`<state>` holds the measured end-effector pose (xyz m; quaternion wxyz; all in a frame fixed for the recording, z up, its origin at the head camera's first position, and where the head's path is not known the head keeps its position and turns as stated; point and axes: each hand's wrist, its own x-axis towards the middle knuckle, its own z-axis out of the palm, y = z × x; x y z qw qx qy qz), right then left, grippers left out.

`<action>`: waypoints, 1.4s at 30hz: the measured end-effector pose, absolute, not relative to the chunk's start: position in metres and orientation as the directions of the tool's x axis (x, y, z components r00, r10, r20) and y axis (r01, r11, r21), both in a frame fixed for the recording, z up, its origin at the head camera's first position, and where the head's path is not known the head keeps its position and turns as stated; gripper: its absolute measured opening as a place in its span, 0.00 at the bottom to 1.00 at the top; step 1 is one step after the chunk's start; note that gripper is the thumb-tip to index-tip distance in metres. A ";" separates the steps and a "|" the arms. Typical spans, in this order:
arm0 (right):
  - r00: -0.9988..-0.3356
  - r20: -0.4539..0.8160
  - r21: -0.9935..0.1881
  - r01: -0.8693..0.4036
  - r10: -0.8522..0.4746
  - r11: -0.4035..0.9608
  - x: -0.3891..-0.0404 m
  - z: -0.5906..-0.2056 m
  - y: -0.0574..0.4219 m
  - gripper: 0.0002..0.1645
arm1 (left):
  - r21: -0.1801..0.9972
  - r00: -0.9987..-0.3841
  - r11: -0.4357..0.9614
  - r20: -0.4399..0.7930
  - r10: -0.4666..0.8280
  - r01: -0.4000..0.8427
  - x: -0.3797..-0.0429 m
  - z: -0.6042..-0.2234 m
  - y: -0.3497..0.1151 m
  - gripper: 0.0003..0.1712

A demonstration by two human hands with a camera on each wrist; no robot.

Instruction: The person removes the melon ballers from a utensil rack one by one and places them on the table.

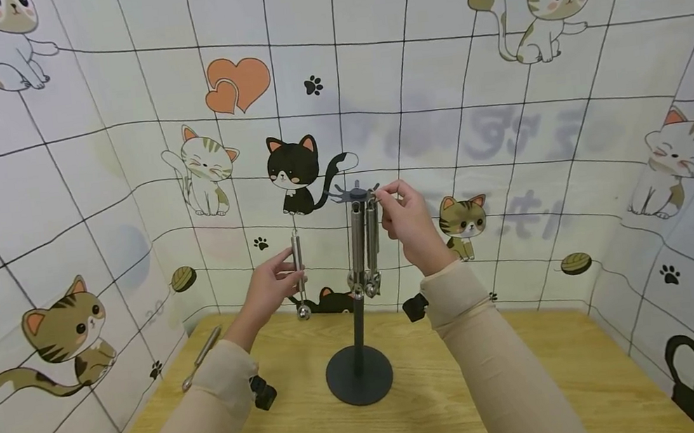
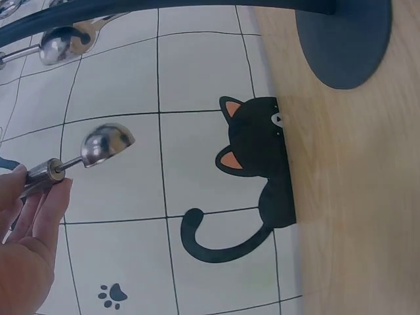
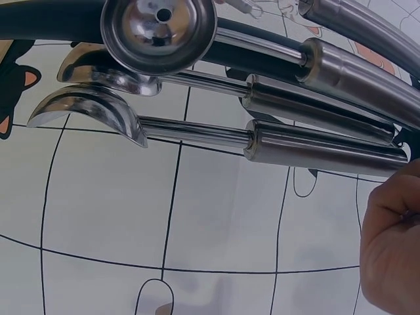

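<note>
In the head view, my left hand [image 1: 271,281] holds a steel melon baller [image 1: 296,253] by its handle, upright with the bowl down. The left wrist view shows its rounded bowl [image 2: 105,144] beyond my fingertips. To the right of it, several similar melon ballers [image 1: 358,243] hang from a dark rotating-style hook rack [image 1: 357,328]. At the hooks, my right hand [image 1: 410,224] pinches the top end of one hanging melon baller [image 3: 328,142]; its fingertips are partly hidden in the right wrist view.
The rack's round base [image 1: 361,388] stands on a wooden table [image 1: 429,391]. Another slim steel utensil [image 1: 205,351] lies at the table's left edge. Behind and beside the table hangs a white gridded cloth [image 1: 371,87] with cat prints.
</note>
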<state>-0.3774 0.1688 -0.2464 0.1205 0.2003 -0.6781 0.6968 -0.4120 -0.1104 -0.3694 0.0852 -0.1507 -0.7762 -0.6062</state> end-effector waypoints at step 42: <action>-0.885 0.455 -0.891 -0.451 -0.104 -0.059 -0.378 -0.248 0.170 0.10 | 0.958 -0.979 0.207 0.182 0.094 0.198 -0.413 -0.439 -0.170 0.36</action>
